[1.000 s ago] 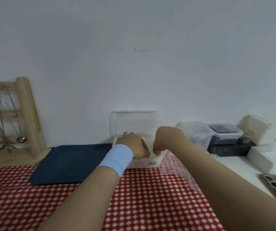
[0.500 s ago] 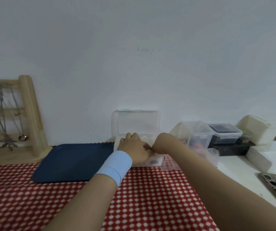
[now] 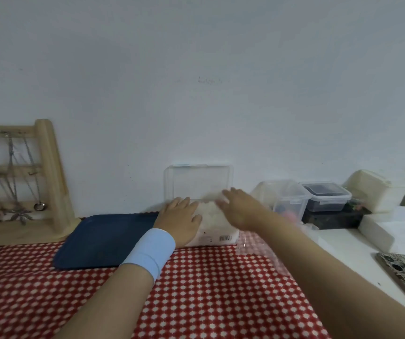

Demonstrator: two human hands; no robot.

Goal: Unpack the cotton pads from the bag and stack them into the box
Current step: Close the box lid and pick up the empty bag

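Dark blue tray (image 3: 103, 238) left of centre; beside it the left hand (image 3: 179, 217) lies flat, fingers straight, on the cotton pads (image 3: 208, 212) heaped in the open clear box (image 3: 217, 239) at centre; the right hand (image 3: 241, 209), fingers extended, spreads over their right side

Wears a wide, light-blue fabric wristband (image 3: 149, 250) just behind the left hand (image 3: 180, 220), a faint seam across it; leaves the right hand (image 3: 240, 207) bare.

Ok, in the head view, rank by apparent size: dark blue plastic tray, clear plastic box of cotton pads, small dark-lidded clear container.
Largest: dark blue plastic tray, though partly hidden.
Then: clear plastic box of cotton pads.
Smallest: dark-lidded clear container.
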